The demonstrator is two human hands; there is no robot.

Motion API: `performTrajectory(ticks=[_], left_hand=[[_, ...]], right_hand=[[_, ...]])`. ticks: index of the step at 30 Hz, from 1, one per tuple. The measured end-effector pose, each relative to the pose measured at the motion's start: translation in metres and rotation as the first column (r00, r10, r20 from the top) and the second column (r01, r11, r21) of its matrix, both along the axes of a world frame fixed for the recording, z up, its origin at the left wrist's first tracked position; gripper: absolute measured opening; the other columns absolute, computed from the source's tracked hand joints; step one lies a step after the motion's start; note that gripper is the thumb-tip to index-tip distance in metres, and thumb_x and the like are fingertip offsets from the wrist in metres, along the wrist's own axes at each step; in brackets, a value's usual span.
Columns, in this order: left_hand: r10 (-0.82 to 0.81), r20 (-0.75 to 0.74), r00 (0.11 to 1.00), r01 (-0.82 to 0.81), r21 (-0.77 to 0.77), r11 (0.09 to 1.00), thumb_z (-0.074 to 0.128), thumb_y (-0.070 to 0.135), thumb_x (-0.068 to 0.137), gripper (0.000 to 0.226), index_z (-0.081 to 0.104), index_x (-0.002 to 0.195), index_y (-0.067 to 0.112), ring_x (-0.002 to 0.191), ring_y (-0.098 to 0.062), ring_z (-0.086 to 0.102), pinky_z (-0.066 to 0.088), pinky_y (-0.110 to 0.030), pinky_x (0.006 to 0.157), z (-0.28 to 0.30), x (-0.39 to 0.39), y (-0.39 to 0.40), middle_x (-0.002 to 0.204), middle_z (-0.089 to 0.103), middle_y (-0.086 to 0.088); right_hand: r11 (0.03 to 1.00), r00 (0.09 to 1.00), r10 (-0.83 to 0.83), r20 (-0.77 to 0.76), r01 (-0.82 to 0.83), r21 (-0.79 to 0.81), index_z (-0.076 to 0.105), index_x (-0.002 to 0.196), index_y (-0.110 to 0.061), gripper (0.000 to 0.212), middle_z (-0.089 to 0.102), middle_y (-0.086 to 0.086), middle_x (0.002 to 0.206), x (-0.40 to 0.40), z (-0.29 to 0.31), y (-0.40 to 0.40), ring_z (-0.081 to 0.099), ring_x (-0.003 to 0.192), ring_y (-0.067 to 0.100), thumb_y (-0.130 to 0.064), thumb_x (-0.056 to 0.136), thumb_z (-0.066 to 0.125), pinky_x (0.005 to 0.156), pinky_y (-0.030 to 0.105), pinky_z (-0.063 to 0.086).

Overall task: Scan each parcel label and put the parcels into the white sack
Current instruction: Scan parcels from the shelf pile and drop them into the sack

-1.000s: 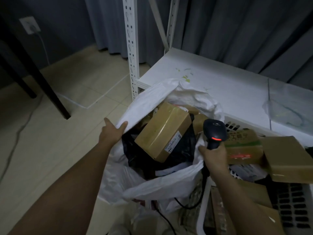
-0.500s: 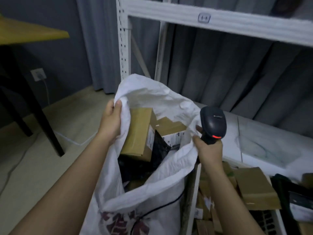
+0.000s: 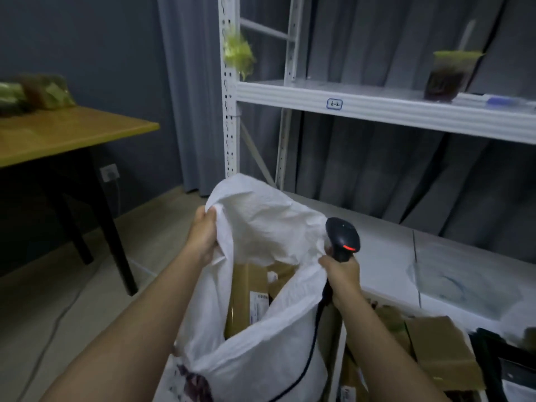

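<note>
Left hand (image 3: 203, 233) gripped left edge of white sack (image 3: 261, 338), fingers curled round fabric, mouth lifted. Sack hung between both hands; brown parcel (image 3: 246, 297) stood upright inside, long axis vertical, label facing right. Right hand (image 3: 342, 275) held scanner (image 3: 342, 237) by handle and pinched right edge of sack too. More parcels (image 3: 435, 346) lay lower right, below right hand, so right hand was nearer for next pick

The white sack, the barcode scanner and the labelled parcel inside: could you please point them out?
white sack (image 3: 269, 224): head view, raised back wall.
barcode scanner (image 3: 342, 236): head view, black head.
labelled parcel (image 3: 246, 294): head view, brown side.
</note>
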State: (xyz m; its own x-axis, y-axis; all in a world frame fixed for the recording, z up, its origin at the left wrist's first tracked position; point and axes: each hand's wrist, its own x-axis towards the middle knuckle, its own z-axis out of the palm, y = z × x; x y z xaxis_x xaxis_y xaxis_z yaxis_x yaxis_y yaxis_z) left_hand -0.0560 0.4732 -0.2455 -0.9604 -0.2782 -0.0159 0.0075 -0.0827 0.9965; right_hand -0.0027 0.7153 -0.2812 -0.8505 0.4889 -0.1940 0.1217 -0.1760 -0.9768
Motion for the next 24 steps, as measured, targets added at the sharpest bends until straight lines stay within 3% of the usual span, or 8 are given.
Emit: performTrajectory(ticks=[4, 7, 11, 12, 14, 17, 20, 24], left_hand=[[-0.089, -0.152, 0.984, 0.108, 0.117, 0.987, 0.049, 0.034, 0.089, 0.039, 0.055, 0.119, 0.011, 0.111, -0.031, 0.061, 0.048, -0.053, 0.097, 0.056, -0.022, 0.016, 0.121, 0.061, -0.017], [-0.103, -0.335, 0.937, 0.163, 0.157, 0.974, 0.041, 0.029, 0.101, 0.014, 0.052, 0.105, 0.02, 0.11, -0.025, 0.06, 0.049, -0.046, 0.097, 0.128, -0.017, 0.039, 0.118, 0.058, -0.011], [-0.039, -0.448, 0.893, 0.15, 0.213, 0.966, 0.037, 0.028, 0.103, 0.015, 0.051, 0.102, 0.022, 0.109, -0.023, 0.059, 0.051, -0.041, 0.093, 0.169, 0.001, 0.041, 0.115, 0.058, -0.007], [0.019, -0.423, 0.906, 0.055, 0.161, 0.985, 0.037, 0.029, 0.102, 0.016, 0.051, 0.103, 0.021, 0.105, -0.023, 0.06, 0.051, -0.041, 0.09, 0.165, 0.006, 0.033, 0.11, 0.058, -0.005], [0.135, -0.298, 0.945, -0.205, -0.22, 0.954, 0.035, 0.03, 0.102, 0.019, 0.048, 0.101, 0.016, 0.092, -0.023, 0.055, 0.045, -0.036, 0.079, 0.139, 0.02, 0.011, 0.099, 0.056, -0.003], [0.208, -0.158, 0.965, -0.256, -0.729, 0.635, 0.036, 0.028, 0.102, 0.023, 0.046, 0.093, 0.009, 0.081, -0.028, 0.049, 0.034, -0.035, 0.066, 0.083, 0.042, -0.021, 0.094, 0.057, -0.012], [0.145, -0.166, 0.975, -0.218, -0.818, 0.533, 0.044, 0.03, 0.1, 0.019, 0.048, 0.094, 0.012, 0.084, -0.033, 0.056, 0.038, -0.036, 0.065, 0.053, 0.057, -0.035, 0.095, 0.062, -0.013], [0.172, -0.137, 0.976, -0.208, -0.829, 0.519, 0.046, 0.019, 0.097, 0.012, 0.049, 0.107, 0.013, 0.093, -0.033, 0.056, 0.043, -0.04, 0.074, 0.054, 0.074, -0.034, 0.107, 0.061, -0.013]], right_hand=[[0.996, 0.992, -0.02, -0.127, 0.009, -0.089, 0.064, 0.1, -0.009, 0.024, 0.068, 0.01, 0.092, -0.024, 0.063, 0.002, 0.066, 0.088, 0.028, -0.002, 0.078, 0.072, 0.08, 0.037, 0.053], [0.998, 0.938, -0.03, -0.346, 0.006, -0.069, 0.066, 0.09, -0.013, 0.021, 0.067, 0.002, 0.085, -0.02, 0.125, 0.011, 0.065, 0.076, 0.017, 0.003, 0.077, 0.069, 0.071, 0.03, 0.051], [1.0, 0.86, -0.02, -0.51, 0.028, 0.007, 0.069, 0.095, -0.013, 0.025, 0.07, -0.004, 0.087, 0.015, 0.152, 0.028, 0.067, 0.075, 0.007, 0.006, 0.079, 0.068, 0.071, 0.024, 0.054], [0.998, 0.87, -0.035, -0.493, 0.057, 0.03, 0.068, 0.097, -0.011, 0.025, 0.069, -0.005, 0.085, 0.023, 0.143, 0.031, 0.066, 0.072, 0.006, 0.007, 0.079, 0.068, 0.068, 0.022, 0.054], [0.985, 0.947, -0.037, -0.319, 0.089, 0.151, 0.066, 0.09, -0.008, 0.017, 0.065, 0.001, 0.077, 0.036, 0.106, 0.035, 0.061, 0.067, 0.014, 0.004, 0.078, 0.07, 0.061, 0.025, 0.049], [0.965, 0.999, 0.037, 0.037, -0.045, 0.26, 0.06, 0.085, -0.006, 0.013, 0.06, 0.013, 0.079, 0.059, 0.042, 0.037, 0.056, 0.073, 0.025, 0.002, 0.077, 0.066, 0.066, 0.031, 0.042], [0.966, 0.994, 0.012, 0.113, -0.04, 0.254, 0.057, 0.098, -0.004, 0.02, 0.058, 0.013, 0.083, 0.084, 0.018, 0.04, 0.054, 0.079, 0.028, 0.002, 0.081, 0.064, 0.071, 0.033, 0.042], [0.974, 0.999, -0.006, 0.05, -0.005, 0.226, 0.058, 0.101, -0.004, 0.025, 0.061, 0.013, 0.086, 0.111, 0.024, 0.045, 0.059, 0.081, 0.03, 0.002, 0.08, 0.069, 0.078, 0.041, 0.05]])
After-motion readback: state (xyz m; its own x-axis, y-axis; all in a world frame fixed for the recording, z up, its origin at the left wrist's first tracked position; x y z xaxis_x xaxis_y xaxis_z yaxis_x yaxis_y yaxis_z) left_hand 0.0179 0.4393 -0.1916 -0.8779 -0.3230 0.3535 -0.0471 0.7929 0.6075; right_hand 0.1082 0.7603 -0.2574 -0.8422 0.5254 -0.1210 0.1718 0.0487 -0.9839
